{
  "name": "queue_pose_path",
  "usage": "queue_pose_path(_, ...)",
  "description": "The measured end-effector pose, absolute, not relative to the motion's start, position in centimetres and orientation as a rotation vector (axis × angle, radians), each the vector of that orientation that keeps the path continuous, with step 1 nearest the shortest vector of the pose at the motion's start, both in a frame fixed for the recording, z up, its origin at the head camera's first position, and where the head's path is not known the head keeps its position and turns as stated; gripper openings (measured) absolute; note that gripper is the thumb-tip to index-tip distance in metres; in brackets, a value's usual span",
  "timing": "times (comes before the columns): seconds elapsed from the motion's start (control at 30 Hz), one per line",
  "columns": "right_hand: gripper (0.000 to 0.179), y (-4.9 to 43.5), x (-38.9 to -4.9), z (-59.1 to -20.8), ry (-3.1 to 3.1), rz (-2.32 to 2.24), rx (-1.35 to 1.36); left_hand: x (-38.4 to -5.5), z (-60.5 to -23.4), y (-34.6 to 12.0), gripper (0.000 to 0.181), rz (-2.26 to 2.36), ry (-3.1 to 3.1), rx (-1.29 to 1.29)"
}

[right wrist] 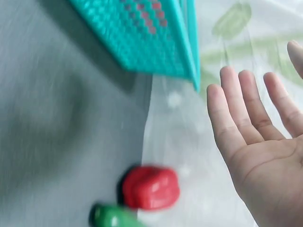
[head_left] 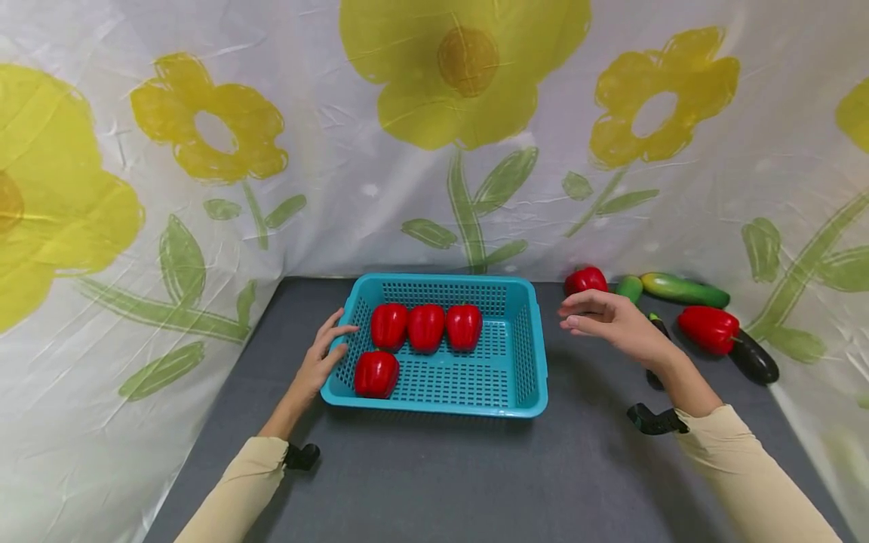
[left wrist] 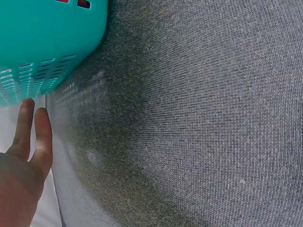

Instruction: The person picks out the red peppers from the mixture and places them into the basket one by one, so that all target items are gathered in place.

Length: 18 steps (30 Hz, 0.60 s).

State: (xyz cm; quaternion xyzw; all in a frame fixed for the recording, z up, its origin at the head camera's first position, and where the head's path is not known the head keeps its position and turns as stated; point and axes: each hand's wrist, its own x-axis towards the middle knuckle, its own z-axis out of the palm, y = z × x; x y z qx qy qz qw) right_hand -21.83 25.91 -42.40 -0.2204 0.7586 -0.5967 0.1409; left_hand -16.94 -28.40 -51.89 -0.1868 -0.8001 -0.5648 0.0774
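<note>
A blue plastic basket [head_left: 441,410] stands on the dark table with several red bell peppers inside. Three of them, such as the middle pepper [head_left: 426,329], form a row toward the back, and another bell pepper [head_left: 376,375] lies in the front left corner. My left hand [head_left: 317,363] rests at the basket's left side, fingers spread along the rim. In the left wrist view, two fingers [left wrist: 42,135] extend beside the basket's wall. To the right of the basket, my right hand [head_left: 621,324] is raised over the table and holds nothing; its palm [right wrist: 270,165] shows in the right wrist view.
Beyond my right hand lie a red bell pepper [head_left: 586,280], a green cucumber-like vegetable [head_left: 630,288], a larger yellow-green one [head_left: 686,290], another red pepper [head_left: 708,329] and a dark eggplant [head_left: 753,357]. A flowered curtain [head_left: 326,188] hangs along the table's back edge.
</note>
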Motion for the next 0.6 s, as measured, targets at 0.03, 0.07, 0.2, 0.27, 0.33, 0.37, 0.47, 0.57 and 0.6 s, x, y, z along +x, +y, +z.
queue_pose_path(0.03,0.037,26.7,-21.7,-42.4,2.207,-1.719,-0.621,-17.0,-51.9,-28.4,0.032,-1.693,-2.4,-0.561)
queue_pose_path(0.07,0.037,27.4,-21.6,-42.4,2.216,-1.721,-0.606,-17.0,-51.9,-28.4,0.032,-1.687,-2.406,-0.562)
queue_pose_path(0.2,0.037,30.7,-21.1,-42.2,2.241,-1.771,-0.546,-17.1,-51.9,-28.3,0.031,-1.664,-2.422,-0.563)
queue_pose_path(0.27,0.037,32.4,-20.8,-42.2,2.225,-1.826,-0.531,-17.2,-51.9,-28.3,0.031,-1.653,-2.422,-0.562)
queue_pose_path(0.33,0.037,34.1,-20.6,-42.3,2.185,-1.898,-0.532,-17.2,-51.9,-28.3,0.031,-1.657,-2.414,-0.559)
queue_pose_path(0.37,0.036,34.9,-20.5,-42.4,2.154,-1.94,-0.534,-17.2,-51.9,-28.3,0.031,-1.658,-2.412,-0.554)
queue_pose_path(0.47,0.034,37.2,-20.3,-43.1,2.053,-2.069,-0.544,-17.2,-51.9,-28.3,0.03,-1.666,-2.412,-0.541)
queue_pose_path(0.57,0.031,39.2,-19.9,-43.8,1.986,-2.179,-0.519,-17.1,-51.9,-28.4,0.031,-1.678,-2.412,-0.536)
queue_pose_path(0.6,0.031,39.8,-19.8,-44.0,1.983,-2.203,-0.493,-17.0,-51.9,-28.4,0.031,-1.682,-2.41,-0.539)
